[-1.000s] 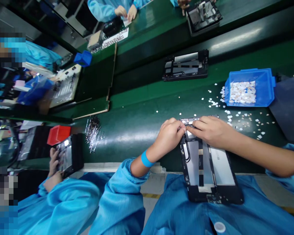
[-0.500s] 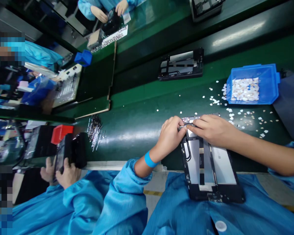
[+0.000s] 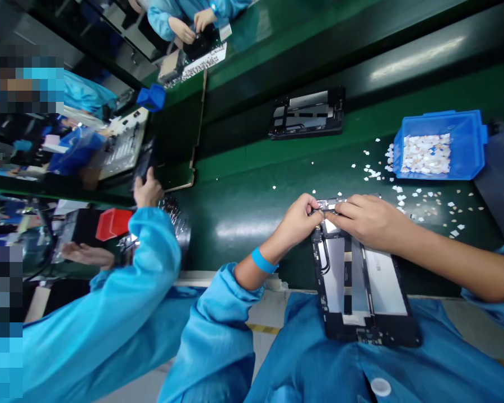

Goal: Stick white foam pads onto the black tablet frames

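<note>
An opened tablet [image 3: 386, 280] with its inner parts exposed leans from the bench edge down towards my lap. At its top left corner, my left hand [image 3: 296, 219] is closed, thumb and forefinger pinched over something too small to make out. My right hand [image 3: 367, 221] lies across the tablet's top part, fingers bent and pressed together, their tips close to my left fingertips. Whatever is between the right fingers is hidden. A black strip and pale panels show inside the tablet below my hands.
A blue bin [image 3: 462, 148] of small white pieces stands at the right, with loose pieces [image 3: 373, 173] scattered around it. Another opened tablet [image 3: 308, 112] lies farther back. At the left, a co-worker's hand [image 3: 148, 189] reaches across the bench near a red bin [image 3: 113, 224].
My left fingers have shifted slightly at the tablet's top edge; my right hand stays nearly in place. The co-worker on the left has stretched an arm forward, carrying a dark device away.
</note>
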Tool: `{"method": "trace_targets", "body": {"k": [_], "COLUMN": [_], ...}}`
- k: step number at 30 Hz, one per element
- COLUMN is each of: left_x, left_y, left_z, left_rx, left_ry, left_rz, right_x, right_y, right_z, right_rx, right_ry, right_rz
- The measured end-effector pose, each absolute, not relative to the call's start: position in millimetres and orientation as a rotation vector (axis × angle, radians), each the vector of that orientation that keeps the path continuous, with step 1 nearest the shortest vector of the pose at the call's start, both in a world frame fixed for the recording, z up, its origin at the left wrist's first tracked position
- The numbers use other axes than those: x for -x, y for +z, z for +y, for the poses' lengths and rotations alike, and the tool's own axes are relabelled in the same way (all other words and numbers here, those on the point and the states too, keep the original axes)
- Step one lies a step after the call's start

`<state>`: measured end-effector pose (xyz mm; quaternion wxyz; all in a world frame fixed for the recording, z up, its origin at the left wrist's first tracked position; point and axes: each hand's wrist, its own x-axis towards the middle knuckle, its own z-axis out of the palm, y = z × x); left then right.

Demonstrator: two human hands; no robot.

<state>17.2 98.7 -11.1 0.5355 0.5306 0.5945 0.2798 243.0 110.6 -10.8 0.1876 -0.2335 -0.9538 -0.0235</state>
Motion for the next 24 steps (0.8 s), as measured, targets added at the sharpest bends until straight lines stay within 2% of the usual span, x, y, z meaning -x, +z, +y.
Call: {"method": "trace_targets", "body": {"k": [9,12,15,17,20,24], "left_x": [-14,-5,2,-3,-20,-8], "left_y": [-3,2,0,-5,-11,-8], "left_z": [84,54,5,-26,-52,-55], "left_rx": [-1.62,-1.671,-1.535,-1.511,-1.546,-1.499], "left_ry": [0.646,0.753,0.701,0.595,0.569,0.835], "left_rz": [1.553,1.655,1.694,1.619,1.528,1.595], "right_x": [-247,-279,-321,-338,-330,-283], "right_y": [-14,-7,-6,-10,-11,12], "right_z": [115,98,57,26,-8,-14], "right_rx": [0.668,0.913,1.38,1.546,1.618,1.448], "right_ry": [0.007,0.118,0.281,0.521,0.802,0.896], "right_rz": [-2.637,-2.395,-2.148,-2.159,-2.185,-2.173]}}
